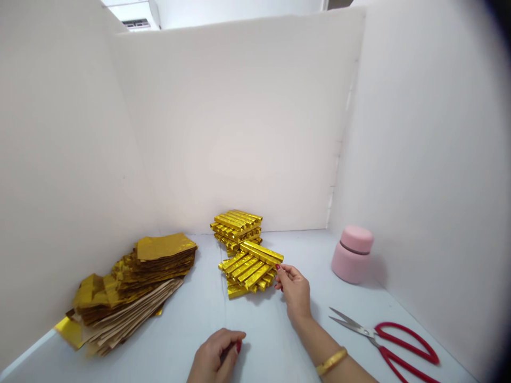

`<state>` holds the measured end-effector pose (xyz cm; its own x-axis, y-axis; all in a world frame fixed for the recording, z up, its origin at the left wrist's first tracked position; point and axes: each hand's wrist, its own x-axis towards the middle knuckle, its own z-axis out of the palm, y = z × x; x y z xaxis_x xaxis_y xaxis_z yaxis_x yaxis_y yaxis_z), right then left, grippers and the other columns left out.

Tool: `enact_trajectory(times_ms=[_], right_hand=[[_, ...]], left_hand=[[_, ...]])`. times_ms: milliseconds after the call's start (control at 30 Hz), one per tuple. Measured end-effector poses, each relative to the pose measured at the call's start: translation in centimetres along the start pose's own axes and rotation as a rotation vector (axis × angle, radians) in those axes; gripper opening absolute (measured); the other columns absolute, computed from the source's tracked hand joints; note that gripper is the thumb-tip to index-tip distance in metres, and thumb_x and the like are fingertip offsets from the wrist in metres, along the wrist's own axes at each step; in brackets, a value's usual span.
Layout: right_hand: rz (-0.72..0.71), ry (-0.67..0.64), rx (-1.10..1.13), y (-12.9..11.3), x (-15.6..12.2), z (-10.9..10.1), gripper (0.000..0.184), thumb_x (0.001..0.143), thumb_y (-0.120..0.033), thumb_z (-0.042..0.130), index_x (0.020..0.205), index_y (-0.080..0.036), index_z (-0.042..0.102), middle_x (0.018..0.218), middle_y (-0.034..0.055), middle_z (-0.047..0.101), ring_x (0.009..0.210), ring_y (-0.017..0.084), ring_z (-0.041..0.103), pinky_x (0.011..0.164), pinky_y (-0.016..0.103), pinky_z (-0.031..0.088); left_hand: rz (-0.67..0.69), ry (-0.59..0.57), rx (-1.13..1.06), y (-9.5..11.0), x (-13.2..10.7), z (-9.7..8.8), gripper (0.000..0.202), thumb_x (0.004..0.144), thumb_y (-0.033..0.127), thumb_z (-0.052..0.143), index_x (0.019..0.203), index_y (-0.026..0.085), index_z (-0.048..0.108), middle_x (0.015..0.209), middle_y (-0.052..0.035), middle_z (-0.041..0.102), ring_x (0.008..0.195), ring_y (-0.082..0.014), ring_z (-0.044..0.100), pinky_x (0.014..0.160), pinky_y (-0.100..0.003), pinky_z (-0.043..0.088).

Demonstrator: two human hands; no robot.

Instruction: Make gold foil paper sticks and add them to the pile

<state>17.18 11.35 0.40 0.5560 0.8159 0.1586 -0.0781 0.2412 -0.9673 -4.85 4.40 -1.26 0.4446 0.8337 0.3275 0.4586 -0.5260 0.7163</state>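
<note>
Your right hand (297,292) pinches a gold roll (259,255) atop the front stack (245,271); your left hand (211,357) curls narrow over the table (191,303).

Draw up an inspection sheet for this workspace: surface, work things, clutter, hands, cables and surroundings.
Surface: pale blue tabletop.
Job's things: gold tubes in two crisscross stacks, a rear stack and a front stack; an uneven gold paper pile at left.
Clutter: red-handled scissors, blades parted, and a lidded pink jar, both at right.
Hands: left hand curled above or on the tabletop, no held thing visible; right hand with fingers at a top tube's end, grip unclear.
Cables: nothing seen.
Surroundings: white panels on three sides; a vented white unit beyond, upper left.
</note>
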Motion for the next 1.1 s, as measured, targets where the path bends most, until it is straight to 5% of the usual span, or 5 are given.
enact_trajectory(times_ms=[433,1100], right_hand=[[-0.055,0.125,-0.083,0.2,0.3,-0.8,0.028,0.070,-0.040,0.061,0.088,-0.020,0.055,0.067,-0.0033,0.059,0.047,0.013,0.055,0.042,0.023,0.039],[-0.075,-0.002,-0.184,1.5,1.1,-0.9,0.017,0.087,-0.031,0.056,0.090,-0.014,0.058,0.074,-0.0028,0.060,0.052,0.008,0.054,0.049,0.023,0.046]], left_hand=[[-0.038,-0.014,-0.011,0.3,-0.1,-0.2,0.024,0.088,0.026,0.045,0.095,0.020,0.067,0.086,-0.0051,0.070,0.080,-0.0160,0.066,0.074,-0.020,0.051],[-0.012,0.024,-0.021,0.5,0.0,-0.2,0.021,0.086,0.024,0.049,0.092,0.021,0.068,0.082,-0.0037,0.071,0.075,-0.0159,0.066,0.070,-0.020,0.052]])
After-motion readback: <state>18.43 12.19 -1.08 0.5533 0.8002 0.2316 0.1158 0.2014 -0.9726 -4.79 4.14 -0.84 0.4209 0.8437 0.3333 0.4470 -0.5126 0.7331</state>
